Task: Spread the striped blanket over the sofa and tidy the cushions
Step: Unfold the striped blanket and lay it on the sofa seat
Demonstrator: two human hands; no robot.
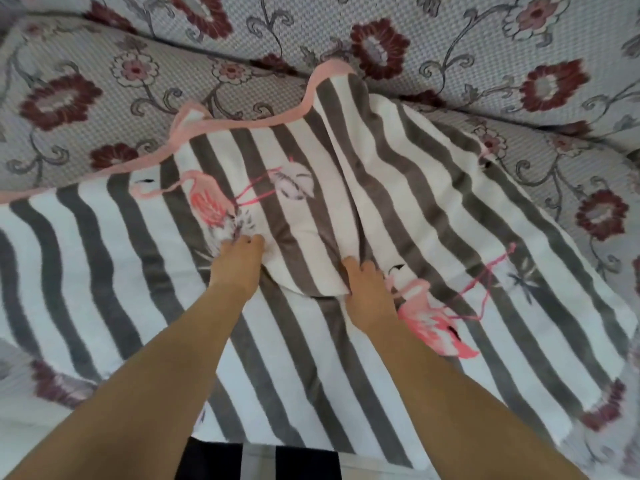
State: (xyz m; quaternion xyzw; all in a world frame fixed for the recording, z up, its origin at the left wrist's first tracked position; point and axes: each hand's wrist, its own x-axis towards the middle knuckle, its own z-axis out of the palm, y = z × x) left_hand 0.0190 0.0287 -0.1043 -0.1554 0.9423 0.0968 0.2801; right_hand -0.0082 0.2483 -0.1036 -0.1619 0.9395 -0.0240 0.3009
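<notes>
The grey and white striped blanket [104, 244], with pink flamingos and a pink border, lies over the sofa seat [86, 98]. Its far edge is rumpled, and a raised fold runs up the middle toward the backrest. My left hand [239, 258] pinches the fabric by a flamingo print, fingers curled into the cloth. A little to the right, my right hand [367, 289] grips the lower end of the raised fold. Both forearms reach forward from the bottom of the view. No loose cushion shows.
The sofa is covered in pale quilted fabric with dark red flowers. Its backrest [450, 36] runs across the top, and bare seat shows at the right [588, 188] and upper left. Black and grey clothing [256, 462] shows at the bottom edge.
</notes>
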